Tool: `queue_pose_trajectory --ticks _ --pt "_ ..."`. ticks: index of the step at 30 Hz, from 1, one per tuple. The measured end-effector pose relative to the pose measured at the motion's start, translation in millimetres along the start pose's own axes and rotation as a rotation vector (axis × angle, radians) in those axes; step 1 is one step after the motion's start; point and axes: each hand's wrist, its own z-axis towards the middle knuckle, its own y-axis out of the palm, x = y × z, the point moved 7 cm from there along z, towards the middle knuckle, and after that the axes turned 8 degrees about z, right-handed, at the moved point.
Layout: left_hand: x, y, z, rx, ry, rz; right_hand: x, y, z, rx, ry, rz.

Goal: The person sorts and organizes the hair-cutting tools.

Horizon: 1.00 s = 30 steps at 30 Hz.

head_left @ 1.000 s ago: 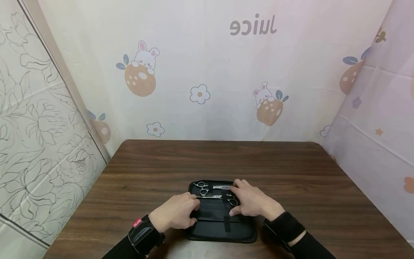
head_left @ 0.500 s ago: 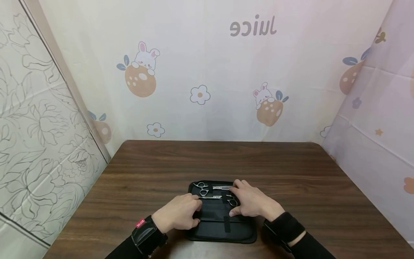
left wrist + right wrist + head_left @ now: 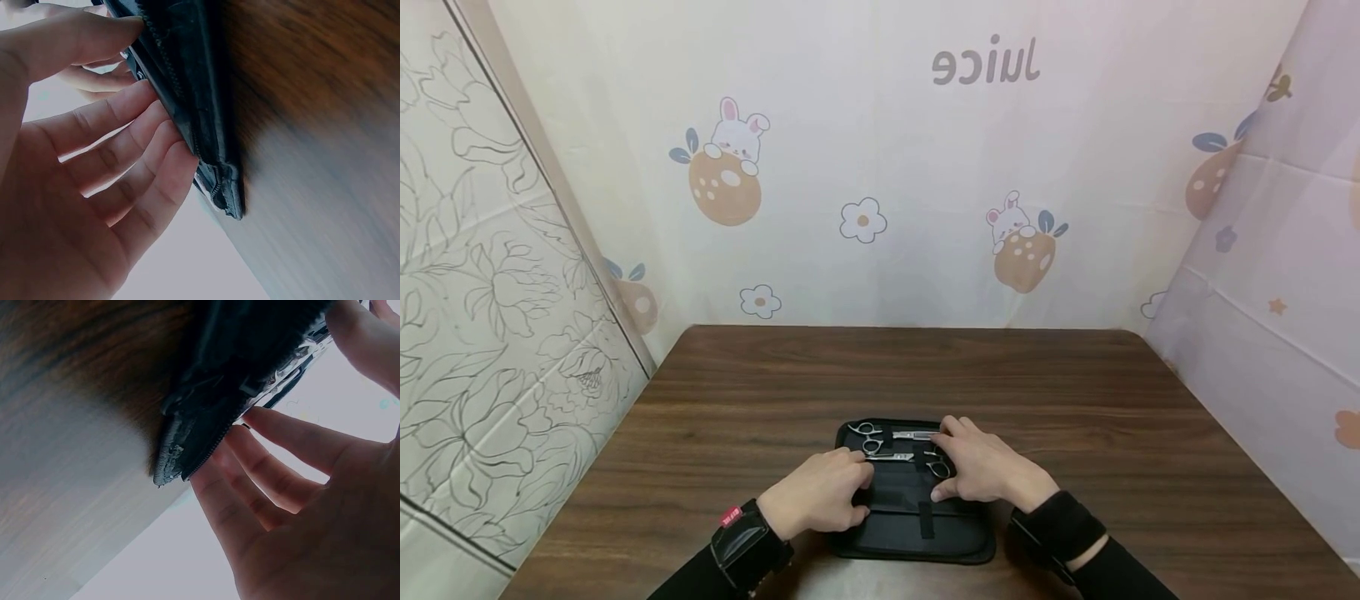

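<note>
Wooden table, patterned cloth behind. Left hand: fingers slightly apart, tips at left edge of black case. Right hand: fingers apart, tips touching right side. Case near table's near side; scissors in far part.

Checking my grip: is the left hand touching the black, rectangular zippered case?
Touching. The left wrist view shows the left hand with fingertips against the zippered case.

Table: brown wood-grain top | directly on it: open black zip case
</note>
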Motion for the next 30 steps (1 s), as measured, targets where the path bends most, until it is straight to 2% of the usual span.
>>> queue_pose_trajectory --ticks 9,22,30 --pt "4.1 0.7 2.8 -0.001 0.013 -0.014 0.0 -0.7 -0.1 -0.008 0.006 0.003" --pt "-0.6 4.4 -1.8 -0.021 0.017 -0.024 0.0 -1.8 -0.3 0.013 0.006 -0.014" --pt "-0.3 6.6 1.1 -0.013 0.000 -0.042 1.7 -0.7 0.4 0.000 0.013 -0.010"
